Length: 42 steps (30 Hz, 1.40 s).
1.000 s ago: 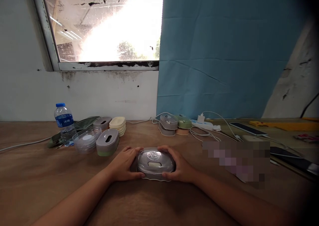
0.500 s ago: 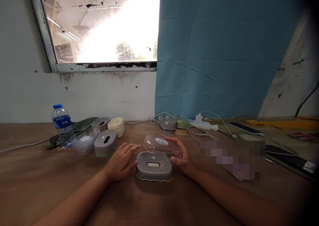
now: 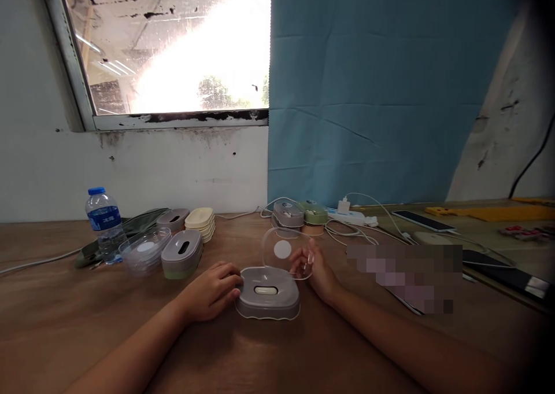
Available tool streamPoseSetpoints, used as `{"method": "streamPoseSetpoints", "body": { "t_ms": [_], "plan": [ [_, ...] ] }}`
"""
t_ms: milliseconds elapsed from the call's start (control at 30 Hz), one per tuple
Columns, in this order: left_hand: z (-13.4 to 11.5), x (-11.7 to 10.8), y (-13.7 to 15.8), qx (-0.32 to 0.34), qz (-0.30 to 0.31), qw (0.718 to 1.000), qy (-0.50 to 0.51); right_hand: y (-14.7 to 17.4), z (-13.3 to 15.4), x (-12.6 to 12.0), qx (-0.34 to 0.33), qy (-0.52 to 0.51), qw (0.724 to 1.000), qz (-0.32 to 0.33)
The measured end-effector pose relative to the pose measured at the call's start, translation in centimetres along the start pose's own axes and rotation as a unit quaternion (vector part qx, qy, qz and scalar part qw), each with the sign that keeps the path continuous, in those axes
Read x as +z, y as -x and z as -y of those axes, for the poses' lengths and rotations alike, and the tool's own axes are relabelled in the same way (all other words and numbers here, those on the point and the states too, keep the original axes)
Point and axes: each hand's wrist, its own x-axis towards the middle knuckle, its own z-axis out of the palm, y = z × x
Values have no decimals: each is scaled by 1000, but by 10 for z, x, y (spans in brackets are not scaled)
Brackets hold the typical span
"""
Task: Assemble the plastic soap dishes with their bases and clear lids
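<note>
A clear plastic lid [image 3: 273,245] with a round white sticker is tilted up on edge behind a grey oval box [image 3: 247,301]. My right hand [image 3: 314,269] grips the lid by its right side, with fingers seen through the plastic. In the box's top is a slot with a cream-coloured piece [image 3: 265,290] in it. At the box's left edge lies my left hand [image 3: 214,293], fingers stretched out and fingertips touching or very close to the box; it holds nothing.
Stacked clear lids [image 3: 145,258], grey boxes [image 3: 180,252] and cream trays [image 3: 200,219] stand to the left near a water bottle [image 3: 105,226]. Lidded boxes [image 3: 288,216], a power strip [image 3: 347,216] and cables are at the back. Phones [image 3: 422,221] lie right.
My right hand has turned the clear lid from nearly flat to upright, its inner side facing me. My left hand has shifted slightly down, its fingers closer to the box.
</note>
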Motion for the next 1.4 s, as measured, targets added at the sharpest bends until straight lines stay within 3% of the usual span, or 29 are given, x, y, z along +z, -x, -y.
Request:
{"method": "streamPoseSetpoints", "body": {
  "t_ms": [133, 367, 467, 667, 967, 1267, 1400],
  "plan": [
    [0, 1, 0, 23, 3, 999, -36, 0, -1, 0, -9, 21, 1000, 11],
    [-3, 12, 2, 74, -87, 979, -166, 0, -7, -2, -31, 29, 996, 79],
    [-6, 13, 3, 101, -86, 971, -197, 0, -7, -2, -30, 39, 995, 90],
    [-6, 14, 2, 118, -37, 976, -177, 3, -4, 1, -21, 59, 993, 97],
    [-6, 11, 0, 120, -26, 979, -160, 2, -6, 0, -19, 85, 992, 96],
    [-1, 17, 2, 151, -82, 971, -163, 3, -3, 0, -40, 101, 985, 136],
    [1, 18, 4, 96, -136, 968, -187, 3, -5, 0, -47, 107, 982, 147]
  ]
}}
